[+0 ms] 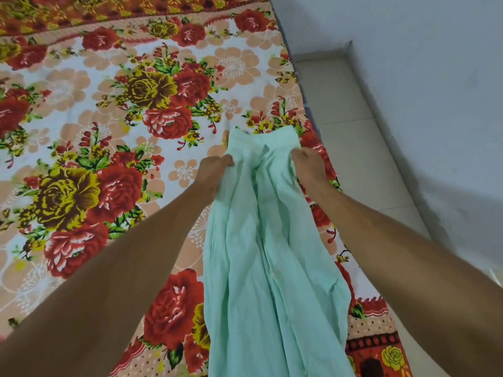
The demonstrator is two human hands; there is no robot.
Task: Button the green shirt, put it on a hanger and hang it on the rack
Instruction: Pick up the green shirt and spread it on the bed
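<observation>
Bed (109,131) with floral sheet fills most of view, tiled floor (353,148) along its right edge. Green shirt (272,254) held up over the bed, hanging down in folds. Left hand (213,170) and right hand (309,165) each grip bunched fabric near its top edge.

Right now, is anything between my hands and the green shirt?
Nothing visible. The left hand and the right hand both grip the green shirt near its upper end, holding it over the floral bedsheet. Where it has to go next is out of view, so that path cannot be judged.
</observation>
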